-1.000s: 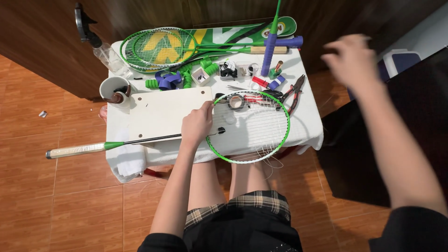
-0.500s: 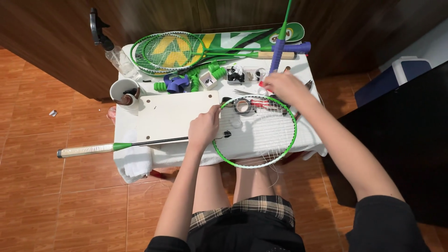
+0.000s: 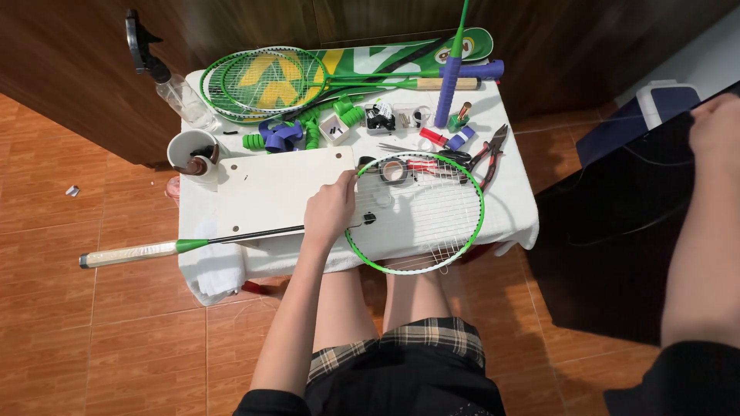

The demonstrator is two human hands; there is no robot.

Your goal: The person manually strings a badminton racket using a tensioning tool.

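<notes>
Left hand (image 3: 330,206) pins green racket (image 3: 416,213); right hand (image 3: 715,123) raised aside

Under your left hand (image 3: 330,206) lies a racket (image 3: 414,213) with a bright green frame, white strings, a black shaft and a pale tan grip. Your surface (image 3: 512,202) wears a white cloth, and a cream board (image 3: 270,187) lies on it. Behind sit green rackets (image 3: 262,81) over a green, yellow and white cover (image 3: 385,55), plus a purple grip (image 3: 445,91). Your skirt (image 3: 401,370) is black with tan plaid; the floor (image 3: 92,331) is orange-brown tile.
</notes>
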